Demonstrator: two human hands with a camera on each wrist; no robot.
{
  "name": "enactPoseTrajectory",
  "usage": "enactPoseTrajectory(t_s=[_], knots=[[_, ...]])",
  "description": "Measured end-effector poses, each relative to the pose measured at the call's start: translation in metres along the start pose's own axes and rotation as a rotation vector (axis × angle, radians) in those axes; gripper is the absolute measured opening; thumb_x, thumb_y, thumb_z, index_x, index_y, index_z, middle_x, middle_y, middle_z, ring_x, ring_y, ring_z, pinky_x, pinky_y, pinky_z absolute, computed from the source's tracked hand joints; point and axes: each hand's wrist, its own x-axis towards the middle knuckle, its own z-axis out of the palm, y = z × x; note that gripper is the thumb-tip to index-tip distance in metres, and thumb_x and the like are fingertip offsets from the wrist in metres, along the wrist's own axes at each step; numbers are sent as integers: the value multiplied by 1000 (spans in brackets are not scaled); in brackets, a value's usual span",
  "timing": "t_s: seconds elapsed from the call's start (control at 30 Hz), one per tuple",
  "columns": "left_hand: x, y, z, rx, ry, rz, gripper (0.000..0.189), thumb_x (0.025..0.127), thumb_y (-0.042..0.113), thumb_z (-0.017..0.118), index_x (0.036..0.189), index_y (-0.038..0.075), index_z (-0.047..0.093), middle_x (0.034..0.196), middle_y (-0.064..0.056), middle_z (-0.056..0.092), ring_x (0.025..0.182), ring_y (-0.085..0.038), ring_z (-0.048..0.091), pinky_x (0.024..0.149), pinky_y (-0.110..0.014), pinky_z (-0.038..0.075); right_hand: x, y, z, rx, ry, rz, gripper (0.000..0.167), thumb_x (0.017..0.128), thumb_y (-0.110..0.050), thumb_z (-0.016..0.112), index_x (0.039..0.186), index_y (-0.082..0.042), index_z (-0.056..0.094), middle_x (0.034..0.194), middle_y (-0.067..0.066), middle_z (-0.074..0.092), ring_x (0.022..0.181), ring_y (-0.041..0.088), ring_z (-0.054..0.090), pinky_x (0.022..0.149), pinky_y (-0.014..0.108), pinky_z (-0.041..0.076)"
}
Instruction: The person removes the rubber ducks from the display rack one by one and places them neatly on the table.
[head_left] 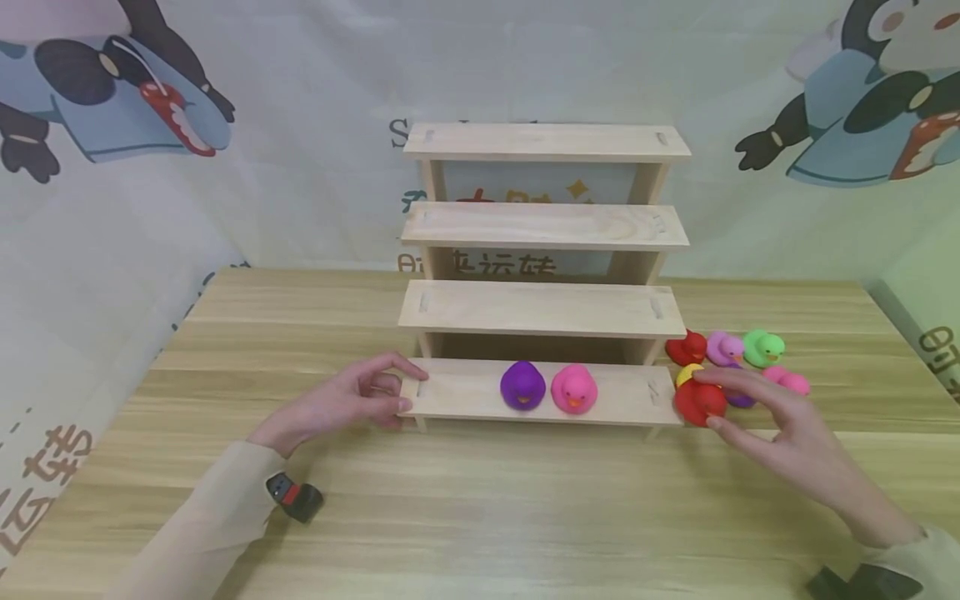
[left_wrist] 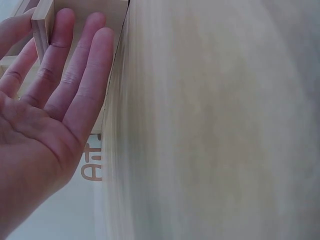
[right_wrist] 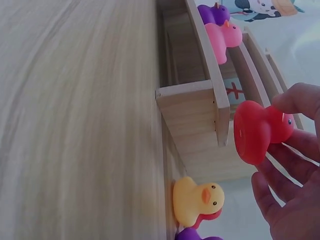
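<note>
My left hand holds the left end of the lowest board of a wooden step shelf, with the board's edge between thumb and fingers. On that board a purple rubber duck and a pink rubber duck sit side by side near the middle. At the shelf's right end, my right hand pinches a red rubber duck between thumb and fingers. The right wrist view shows this red duck held off the table, beside the shelf's end and apart from it.
Right of the shelf, several more ducks stand on the wooden table: another red one, a light purple one, a green one, a pink one and a yellow one. A printed cloth hangs behind.
</note>
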Motion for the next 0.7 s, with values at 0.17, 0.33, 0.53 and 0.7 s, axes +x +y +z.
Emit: enactPoseTrajectory(t_s=[0.17,0.33,0.53,0.7], knots=[[1,-1,0,-2,-6,7,41,93,9,64,130,6,50,105,-20,62,97,-35,63,84,-46,55,-3,2,-4,-18,-35,-8,57,71,18,72,123,-2,63,133,-11,57,116,2,50,84,12,44],[1,-1,0,-4,-9,11,40,93,8,63,131,5,49,107,-20,63,99,-35,63,84,-46,55,-7,2,-5,-34,-40,23,54,73,16,72,123,-4,64,125,-7,62,109,0,54,84,11,46],[0,0,0,-4,-10,9,40,94,8,63,131,5,49,107,-19,63,99,-35,63,83,-46,55,-12,3,-6,-36,-49,63,51,74,15,72,121,-5,65,119,-10,63,107,-1,55,85,10,45],[1,0,1,-3,-11,11,40,94,7,62,131,4,48,107,-19,63,98,-35,63,84,-46,55,-18,8,-5,-39,-44,27,54,70,19,72,119,-3,65,117,-8,64,103,-1,56,86,10,45]])
